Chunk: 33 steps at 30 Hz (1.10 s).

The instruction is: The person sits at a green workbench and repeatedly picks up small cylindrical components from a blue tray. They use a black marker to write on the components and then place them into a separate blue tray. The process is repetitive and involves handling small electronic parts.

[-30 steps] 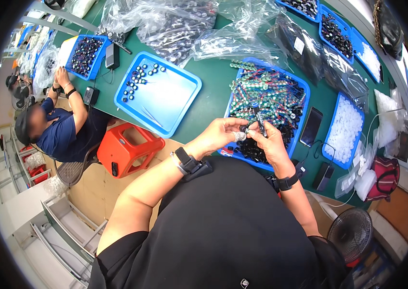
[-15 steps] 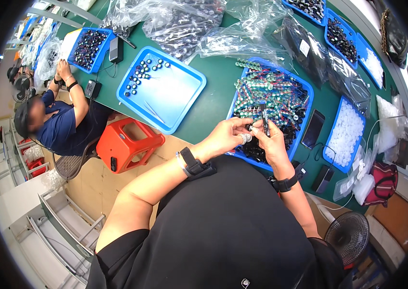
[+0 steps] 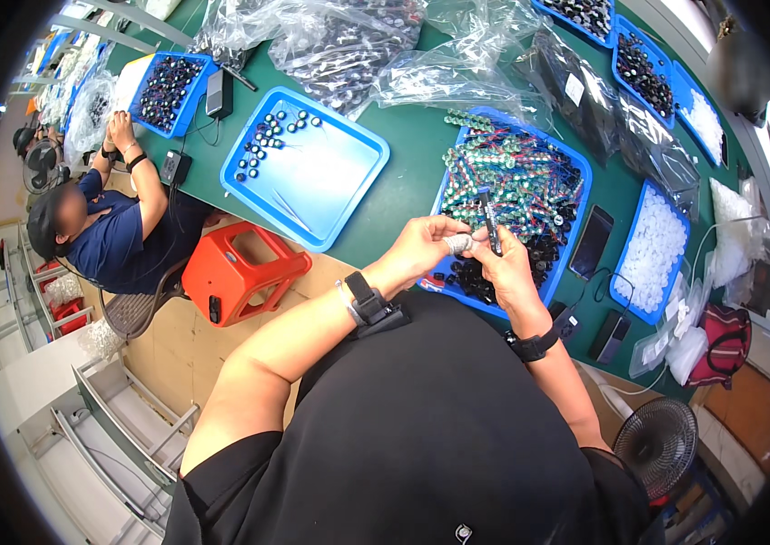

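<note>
My left hand [image 3: 421, 247] pinches fingertips together over the near part of a blue tray; a finger carries a whitish wrap [image 3: 458, 243]. Whatever small thing sits between those fingertips is too hidden to name. Close beside it, almost touching, my right hand [image 3: 508, 272] is closed around a slim black pen-like tool [image 3: 491, 223] that stands up from the fingers. Beneath both hands, the tray holds small green-topped parts with thin red and blue wires [image 3: 512, 168] and a pile of black round parts [image 3: 474, 280].
A second blue tray [image 3: 348, 195] to the left holds black round parts and tweezers [image 3: 291, 211]. To the right lie a phone [image 3: 592, 242] and a tray of white pieces [image 3: 653, 241]. Clear bags [image 3: 339, 50] cover the far side. A co-worker [image 3: 121, 213] sits left, past a red stool [image 3: 244, 272].
Both hands have shifted slightly, the left one a little higher and to the right. The black tool now leans more to the left at its top.
</note>
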Available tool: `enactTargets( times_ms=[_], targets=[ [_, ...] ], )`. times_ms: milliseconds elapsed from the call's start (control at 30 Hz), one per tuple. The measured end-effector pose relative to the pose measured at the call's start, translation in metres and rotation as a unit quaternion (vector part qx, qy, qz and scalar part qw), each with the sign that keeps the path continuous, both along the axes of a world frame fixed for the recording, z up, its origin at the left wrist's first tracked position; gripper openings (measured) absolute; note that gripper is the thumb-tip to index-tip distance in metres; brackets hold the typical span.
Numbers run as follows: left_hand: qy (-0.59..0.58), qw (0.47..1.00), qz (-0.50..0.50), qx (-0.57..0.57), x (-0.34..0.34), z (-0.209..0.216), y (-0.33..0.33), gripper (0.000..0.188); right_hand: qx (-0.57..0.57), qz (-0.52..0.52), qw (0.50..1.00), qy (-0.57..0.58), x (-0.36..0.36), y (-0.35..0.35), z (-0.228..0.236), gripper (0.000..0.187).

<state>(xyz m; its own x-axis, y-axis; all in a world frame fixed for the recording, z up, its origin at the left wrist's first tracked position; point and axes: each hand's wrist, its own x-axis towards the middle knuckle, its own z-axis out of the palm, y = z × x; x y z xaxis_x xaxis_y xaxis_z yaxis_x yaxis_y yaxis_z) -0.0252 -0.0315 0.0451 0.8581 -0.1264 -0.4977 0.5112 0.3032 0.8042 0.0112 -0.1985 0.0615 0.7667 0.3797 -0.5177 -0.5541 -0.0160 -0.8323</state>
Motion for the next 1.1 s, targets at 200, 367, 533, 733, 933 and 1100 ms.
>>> enactTargets(
  times_ms=[200, 367, 533, 733, 933, 1100],
  targets=[
    [0.001, 0.996, 0.092, 0.005, -0.002, 0.002, 0.003, 0.019, -0.013, -0.012, 0.999, 0.036, 0.005, -0.015, 0.001, 0.01],
    [-0.009, 0.993, 0.117, 0.015, -0.004, 0.001, 0.009, 0.017, -0.019, -0.061, 0.997, 0.033, 0.01, -0.03, -0.001, 0.015],
    [-0.01, 0.994, 0.099, 0.035, -0.007, 0.001, 0.008, 0.017, -0.073, -0.016, 0.993, -0.094, 0.016, -0.016, 0.014, 0.018],
    [-0.028, 0.998, 0.058, 0.022, -0.005, 0.003, 0.009, 0.017, -0.044, 0.072, 0.993, -0.087, 0.013, 0.003, 0.002, 0.019],
    [0.022, 0.998, 0.06, -0.03, -0.005, -0.006, 0.013, 0.022, -0.044, 0.112, 0.99, -0.071, 0.013, 0.002, -0.008, 0.016],
    [0.027, 0.998, 0.043, -0.031, -0.005, -0.001, 0.016, 0.023, -0.089, 0.126, 0.983, -0.104, 0.011, 0.003, -0.009, 0.016]
  ],
)
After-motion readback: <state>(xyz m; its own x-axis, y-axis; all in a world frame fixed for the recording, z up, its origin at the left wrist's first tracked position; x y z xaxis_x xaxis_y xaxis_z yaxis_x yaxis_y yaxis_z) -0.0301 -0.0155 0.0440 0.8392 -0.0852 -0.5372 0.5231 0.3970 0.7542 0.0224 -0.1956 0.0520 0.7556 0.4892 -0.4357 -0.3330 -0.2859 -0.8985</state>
